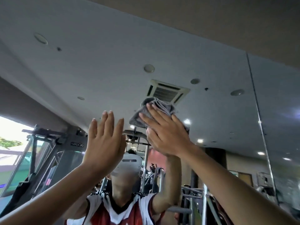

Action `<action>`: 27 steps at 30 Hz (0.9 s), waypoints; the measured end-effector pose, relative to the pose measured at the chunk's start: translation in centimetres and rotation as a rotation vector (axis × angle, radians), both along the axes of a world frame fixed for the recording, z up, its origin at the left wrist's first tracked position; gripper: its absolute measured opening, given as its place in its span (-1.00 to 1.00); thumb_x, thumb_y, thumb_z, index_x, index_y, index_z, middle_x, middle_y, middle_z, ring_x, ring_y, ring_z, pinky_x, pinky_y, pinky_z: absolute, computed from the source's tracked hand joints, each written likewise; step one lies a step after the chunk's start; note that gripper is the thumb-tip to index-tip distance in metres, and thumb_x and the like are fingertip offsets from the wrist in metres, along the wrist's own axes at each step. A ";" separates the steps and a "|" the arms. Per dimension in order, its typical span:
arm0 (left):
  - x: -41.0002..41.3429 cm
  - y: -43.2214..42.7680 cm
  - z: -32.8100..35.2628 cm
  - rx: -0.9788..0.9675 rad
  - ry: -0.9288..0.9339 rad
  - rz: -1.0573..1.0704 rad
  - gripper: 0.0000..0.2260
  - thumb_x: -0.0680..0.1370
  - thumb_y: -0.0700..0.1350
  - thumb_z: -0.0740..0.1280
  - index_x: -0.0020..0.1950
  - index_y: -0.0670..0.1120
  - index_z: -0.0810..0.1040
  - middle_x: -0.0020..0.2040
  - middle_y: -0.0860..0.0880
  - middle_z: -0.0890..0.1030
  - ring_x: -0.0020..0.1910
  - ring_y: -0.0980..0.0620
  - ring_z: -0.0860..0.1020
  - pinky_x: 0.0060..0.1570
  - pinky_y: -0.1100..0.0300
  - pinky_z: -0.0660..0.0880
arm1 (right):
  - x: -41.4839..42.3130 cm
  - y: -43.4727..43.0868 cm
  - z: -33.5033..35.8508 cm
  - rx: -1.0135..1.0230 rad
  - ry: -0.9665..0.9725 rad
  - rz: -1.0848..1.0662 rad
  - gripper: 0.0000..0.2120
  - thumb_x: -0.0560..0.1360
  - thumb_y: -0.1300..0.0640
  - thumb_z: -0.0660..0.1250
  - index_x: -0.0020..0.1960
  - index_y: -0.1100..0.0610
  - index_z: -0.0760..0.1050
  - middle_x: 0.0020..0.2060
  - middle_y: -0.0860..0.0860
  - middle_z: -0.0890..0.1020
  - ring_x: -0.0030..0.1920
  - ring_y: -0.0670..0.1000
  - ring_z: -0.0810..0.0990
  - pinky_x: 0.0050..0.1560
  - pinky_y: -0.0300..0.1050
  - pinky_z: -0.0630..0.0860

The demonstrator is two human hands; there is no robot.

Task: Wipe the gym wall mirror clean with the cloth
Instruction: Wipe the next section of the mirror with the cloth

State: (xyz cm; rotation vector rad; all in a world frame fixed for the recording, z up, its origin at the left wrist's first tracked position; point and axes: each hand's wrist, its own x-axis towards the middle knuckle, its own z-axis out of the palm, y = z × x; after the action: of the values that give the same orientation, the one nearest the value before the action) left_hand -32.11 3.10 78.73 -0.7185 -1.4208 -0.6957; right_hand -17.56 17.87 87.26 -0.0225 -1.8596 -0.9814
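Right fingers [155,112] are straight and a little spread, lying flat over the grey folded terry cloth [144,109]. It's a press, not a pinch! The thumb lies out along the cloth's lower edge. The right hand [164,133] pins the cloth against the big gym wall mirror [219,65], high on the glass. It sits below the mirror's top edge and well to the left of the vertical seam [259,114] between the panels. Folds of cloth show above the fingertips, and one corner sticks out under the heel of the hand.

Over to the left fingers [110,124]: straight, close together, pointing up and holding nothing. The left hand [103,143] is raised flat beside the right hand, just left of the cloth and apart from it. Whether that palm touches the glass, I cannot tell.

Both bare forearms reach up from the bottom corners of the view.

In the glass, just behind the cloth, there's a square white ceiling air vent [168,90], with round ceiling lights [149,68] near it. Below the hands stands the reflected person in a red and white jersey [120,210], one arm raised to the cloth. Toward the mirror's left edge are a black metal gym machine [48,143] and a bright window [9,132].
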 end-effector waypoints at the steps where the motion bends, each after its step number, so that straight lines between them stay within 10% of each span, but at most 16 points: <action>1: 0.1 0.1 0.1 -0.007 0.010 -0.001 -0.51 0.64 0.01 -0.01 0.47 -0.21 0.39 0.47 -0.36 0.35 0.51 -0.30 0.27 0.42 -0.30 0.10 | 1.4 1.7 -0.1 0.010 -0.009 -0.007 -0.48 0.62 -0.12 -0.07 0.57 -0.19 -0.02 0.60 -0.09 -0.02 0.59 -0.09 -0.03 0.41 0.05 0.06; 9: 2.2 1.8 1.9 -0.155 0.168 0.102 -0.49 0.57 0.04 0.09 0.35 -0.23 0.54 0.36 -0.34 0.50 0.36 -0.31 0.48 0.26 -0.31 0.35 | 6.0 7.1 9.5 -0.619 0.717 0.013 -0.42 0.60 -0.04 -0.08 0.61 -0.01 0.13 0.60 0.06 0.13 0.59 0.03 0.07 0.50 0.17 0.16; 19: 5.6 5.9 1.9 -0.138 0.150 0.041 -0.51 0.58 0.04 0.12 0.39 -0.21 0.50 0.40 -0.36 0.45 0.42 -0.32 0.41 0.35 -0.30 0.31 | 8.7 10.7 -0.3 -0.025 0.085 -0.042 -0.48 0.64 -0.09 -0.08 0.59 -0.15 -0.01 0.61 -0.10 -0.01 0.60 -0.11 -0.06 0.45 0.13 0.16; 23: 7.0 8.0 2.2 -0.204 0.199 0.027 -0.41 0.62 0.16 -0.01 0.44 -0.19 0.46 0.44 -0.35 0.39 0.46 -0.32 0.35 0.40 -0.21 0.09 | 15.1 18.1 0.4 -0.270 0.390 -0.073 -0.48 0.64 -0.09 -0.14 0.59 -0.09 0.03 0.61 -0.01 0.10 0.60 -0.02 0.03 0.52 0.21 0.16; 27: 9.4 10.3 3.6 -0.246 0.245 0.007 -0.40 0.52 0.14 0.09 0.38 -0.21 0.52 0.39 -0.38 0.45 0.41 -0.35 0.41 0.36 -0.31 0.32 | 15.8 17.3 7.0 -0.744 0.722 -0.043 -0.46 0.66 -0.03 -0.06 0.63 -0.02 -0.02 0.63 0.03 0.00 0.61 0.02 -0.05 0.56 0.18 0.01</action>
State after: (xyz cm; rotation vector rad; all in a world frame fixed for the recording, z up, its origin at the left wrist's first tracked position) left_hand -22.70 13.38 82.33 -0.9567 -1.2929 -0.4134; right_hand -1.74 35.19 94.30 -0.7624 -1.4325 -0.1929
